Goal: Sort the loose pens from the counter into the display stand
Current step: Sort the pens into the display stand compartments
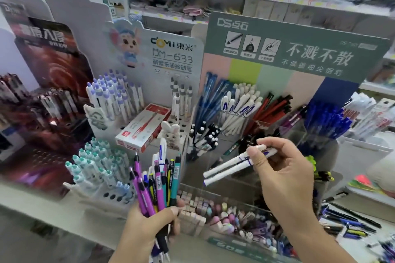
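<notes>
Rising behind everything, the green-headed display stand (299, 49) is seen with its clear compartments packed by kind: blue pens, white pens with blue clips (239, 104), red ones, dark blue ones. A mixed bundle of pens (157, 179), purple, teal, black and white, is gripped upright in the left hand (149, 222), low and in front of the stand. Two white pens (233, 163) are pinched between thumb and fingertips of the right hand (282, 168), held slanting above the front compartments. The placing step is judged to be in hand: a matched pair has been separated out. Next, the pair would need to be carried up and back to the white-pen compartment, tipped upright and released among its like. Further loose pens (350, 226) are left on the counter at right.
</notes>
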